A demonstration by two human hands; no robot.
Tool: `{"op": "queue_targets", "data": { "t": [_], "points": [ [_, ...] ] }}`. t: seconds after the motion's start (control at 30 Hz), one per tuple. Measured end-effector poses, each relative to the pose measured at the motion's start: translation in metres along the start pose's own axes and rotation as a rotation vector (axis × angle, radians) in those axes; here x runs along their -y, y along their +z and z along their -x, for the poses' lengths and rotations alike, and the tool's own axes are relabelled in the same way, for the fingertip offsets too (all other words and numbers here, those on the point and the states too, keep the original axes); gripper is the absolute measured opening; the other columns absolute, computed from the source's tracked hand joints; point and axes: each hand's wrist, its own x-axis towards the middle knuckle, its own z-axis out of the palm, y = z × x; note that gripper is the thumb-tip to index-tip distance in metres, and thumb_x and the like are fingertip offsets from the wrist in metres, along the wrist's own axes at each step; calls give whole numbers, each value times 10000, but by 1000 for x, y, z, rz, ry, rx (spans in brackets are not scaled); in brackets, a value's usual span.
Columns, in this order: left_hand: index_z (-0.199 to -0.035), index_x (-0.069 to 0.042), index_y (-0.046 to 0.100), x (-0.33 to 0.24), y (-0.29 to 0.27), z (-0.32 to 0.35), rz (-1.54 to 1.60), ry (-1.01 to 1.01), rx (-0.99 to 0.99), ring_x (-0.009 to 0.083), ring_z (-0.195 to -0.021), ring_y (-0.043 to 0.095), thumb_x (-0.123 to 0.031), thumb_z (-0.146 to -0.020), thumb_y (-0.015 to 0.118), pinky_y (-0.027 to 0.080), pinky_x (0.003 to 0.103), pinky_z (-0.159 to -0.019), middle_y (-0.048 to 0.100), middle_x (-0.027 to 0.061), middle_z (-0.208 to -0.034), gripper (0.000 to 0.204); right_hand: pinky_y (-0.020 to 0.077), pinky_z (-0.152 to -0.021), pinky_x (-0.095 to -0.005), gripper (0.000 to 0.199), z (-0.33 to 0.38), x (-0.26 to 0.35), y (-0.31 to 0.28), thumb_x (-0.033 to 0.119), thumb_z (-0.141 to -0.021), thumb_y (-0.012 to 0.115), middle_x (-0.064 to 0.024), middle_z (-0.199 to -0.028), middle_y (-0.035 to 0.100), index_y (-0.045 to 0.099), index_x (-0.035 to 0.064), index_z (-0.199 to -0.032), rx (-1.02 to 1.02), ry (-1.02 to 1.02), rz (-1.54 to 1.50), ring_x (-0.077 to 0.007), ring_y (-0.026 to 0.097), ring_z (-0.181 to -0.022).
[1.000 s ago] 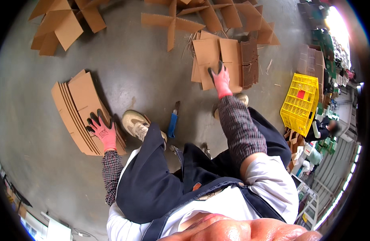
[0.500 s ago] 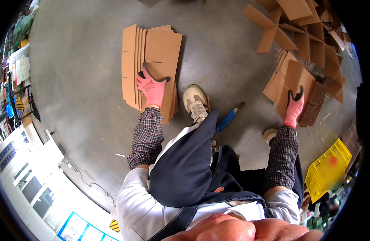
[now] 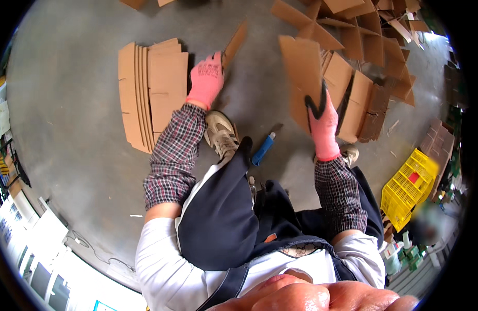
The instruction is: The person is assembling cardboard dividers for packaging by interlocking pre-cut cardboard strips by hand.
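Observation:
My left hand [image 3: 206, 78], in a pink glove with dark fingertips, is closed on a cardboard sheet [image 3: 236, 43] that stands nearly edge-on. Just left of it lies a stack of slotted cardboard sheets [image 3: 167, 78] on the floor. Gloved the same way, my right hand [image 3: 324, 124] grips another cardboard sheet [image 3: 300, 72] by its lower right side, with the thumb on the face toward me. That sheet is raised and tilted in front of a second cardboard pile [image 3: 356, 103].
Slotted cardboard dividers [image 3: 353, 39], fitted into a grid, stand at the far right. A blue-handled knife [image 3: 262, 150] lies on the floor between my feet. To the right is a yellow plastic crate [image 3: 405, 194]; a cable [image 3: 96, 253] runs along the floor at lower left.
My left hand has left the left stack, moving right with a sheet in it. My right hand has lifted a sheet off the right pile and brought it left. The view has shifted.

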Motion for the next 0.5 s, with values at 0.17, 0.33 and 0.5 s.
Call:
{"op": "queue_targets", "data": {
  "t": [0.17,0.33,0.5],
  "points": [
    [-1062,-102,525,-30,37,-12,-72,191,-43,270,-822,599,-139,-727,608,499,356,-710,601,86,-921,347,498,-733,-378,539,-43,86,10,105,-700,668,-144,-1067,562,485,89,-1207,1,-322,152,-307,594,-890],
    [-981,-102,529,-50,53,2,29,195,-89,256,-816,596,-118,-755,557,500,359,-675,588,92,-909,229,503,-749,-384,522,-57,55,78,151,-780,580,-107,-1086,551,438,145,-1282,293,-243,384,-269,587,-922],
    [-959,-98,539,-32,49,-17,51,211,-139,281,-770,584,-108,-732,572,482,375,-674,583,108,-878,229,505,-747,-382,477,-80,53,99,101,-798,501,-132,-1018,570,428,97,-1270,255,-338,324,-290,588,-907]
  ]
}}
